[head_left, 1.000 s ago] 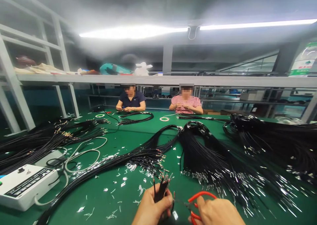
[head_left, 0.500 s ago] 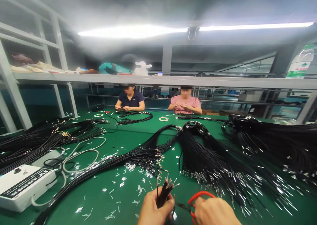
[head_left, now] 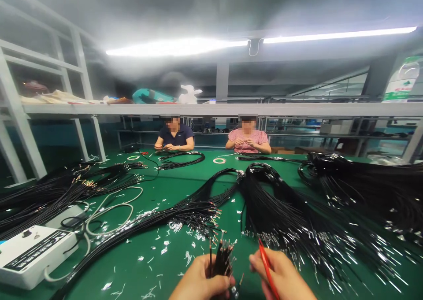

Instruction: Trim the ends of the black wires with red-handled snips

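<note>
Fingers of the left hand were curled tight around a short bundle of black wires, bare metal tips upright, low over the green mat; the right hand pinched red-handled cutters.

Bare green table left of hands, wire bundles crowding ahead and right, white box far left
</note>
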A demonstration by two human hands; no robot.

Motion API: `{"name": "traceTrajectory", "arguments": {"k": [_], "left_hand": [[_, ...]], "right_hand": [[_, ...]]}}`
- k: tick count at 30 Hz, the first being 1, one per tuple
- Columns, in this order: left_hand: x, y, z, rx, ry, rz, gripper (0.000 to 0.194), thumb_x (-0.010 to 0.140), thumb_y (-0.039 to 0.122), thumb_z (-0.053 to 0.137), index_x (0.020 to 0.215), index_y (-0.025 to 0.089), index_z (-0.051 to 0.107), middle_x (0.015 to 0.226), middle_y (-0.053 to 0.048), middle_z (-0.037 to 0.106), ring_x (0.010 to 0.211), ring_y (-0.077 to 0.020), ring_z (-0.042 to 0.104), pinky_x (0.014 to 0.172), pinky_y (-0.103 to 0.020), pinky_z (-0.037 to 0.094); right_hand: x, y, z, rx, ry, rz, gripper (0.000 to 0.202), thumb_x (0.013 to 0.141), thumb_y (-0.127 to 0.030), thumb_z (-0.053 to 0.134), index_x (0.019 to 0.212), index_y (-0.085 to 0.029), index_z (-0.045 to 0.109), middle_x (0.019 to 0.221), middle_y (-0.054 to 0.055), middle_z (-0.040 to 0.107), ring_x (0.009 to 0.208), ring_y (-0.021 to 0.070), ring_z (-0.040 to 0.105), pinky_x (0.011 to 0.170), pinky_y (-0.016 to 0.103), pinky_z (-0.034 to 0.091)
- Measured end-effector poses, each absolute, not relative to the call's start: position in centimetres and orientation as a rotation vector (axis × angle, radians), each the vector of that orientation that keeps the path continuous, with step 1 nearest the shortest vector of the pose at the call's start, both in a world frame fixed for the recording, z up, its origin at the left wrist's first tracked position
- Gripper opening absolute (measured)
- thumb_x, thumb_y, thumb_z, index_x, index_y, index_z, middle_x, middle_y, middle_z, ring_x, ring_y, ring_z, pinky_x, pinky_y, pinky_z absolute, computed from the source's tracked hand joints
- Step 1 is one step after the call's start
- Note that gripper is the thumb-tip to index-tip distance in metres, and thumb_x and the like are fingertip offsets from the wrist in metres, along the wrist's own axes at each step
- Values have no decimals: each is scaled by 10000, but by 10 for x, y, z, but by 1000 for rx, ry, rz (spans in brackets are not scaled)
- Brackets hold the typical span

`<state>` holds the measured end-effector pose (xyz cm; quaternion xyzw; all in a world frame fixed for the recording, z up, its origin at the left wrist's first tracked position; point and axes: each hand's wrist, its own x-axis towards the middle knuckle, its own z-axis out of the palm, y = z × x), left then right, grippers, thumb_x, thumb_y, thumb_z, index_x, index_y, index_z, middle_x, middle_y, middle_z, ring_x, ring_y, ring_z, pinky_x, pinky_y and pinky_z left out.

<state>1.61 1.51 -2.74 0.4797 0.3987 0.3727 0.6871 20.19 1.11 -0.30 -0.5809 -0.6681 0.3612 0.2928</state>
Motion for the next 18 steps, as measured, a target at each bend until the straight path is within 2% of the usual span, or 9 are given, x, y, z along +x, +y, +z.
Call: {"name": "traceTrajectory", "arguments": {"k": [3,6,9,13,16,18], "left_hand": [[11,16,-27,1019,840,790,244,562,239,662,741,126,540,673,-37,646,529,-103,556,535,-233,387],[11,14,-22,1026,831,791,221,590,226,645,756,127,539,668,-33,644,547,-106,564,566,-246,401],[15,11,-16,1129,883,773,174,584,215,624,710,118,552,602,-18,614,494,-93,526,514,-223,372],[24,12,-19,1219,1066,827,192,619,302,601,677,138,520,504,17,544,397,-76,435,420,-208,297],[28,13,-29,1232,1093,913,287,641,388,611,756,140,524,474,49,498,370,-64,378,399,-205,256],[28,13,-34,1208,1065,940,357,636,426,626,820,135,528,462,70,469,359,-51,338,394,-200,231]], "right_hand": [[184,10,-12,-1414,-1463,1315,250,789,-416,386,729,-190,472,301,-81,454,211,55,286,291,175,186],[177,8,-16,-1309,-1376,1396,293,757,-469,444,719,-180,466,345,-57,513,214,39,303,272,158,166],[176,9,-18,-1218,-1313,1456,300,752,-476,468,725,-178,451,368,-57,524,214,24,288,263,150,144],[175,11,-22,-1150,-1301,1483,287,748,-457,489,737,-173,449,400,-50,537,218,18,281,262,151,133],[175,11,-25,-1166,-1364,1417,331,741,-492,487,785,-165,473,425,-42,541,230,30,281,264,169,149],[176,9,-27,-1190,-1464,1270,326,767,-477,463,819,-157,502,438,-40,532,268,46,310,296,183,211]]}}
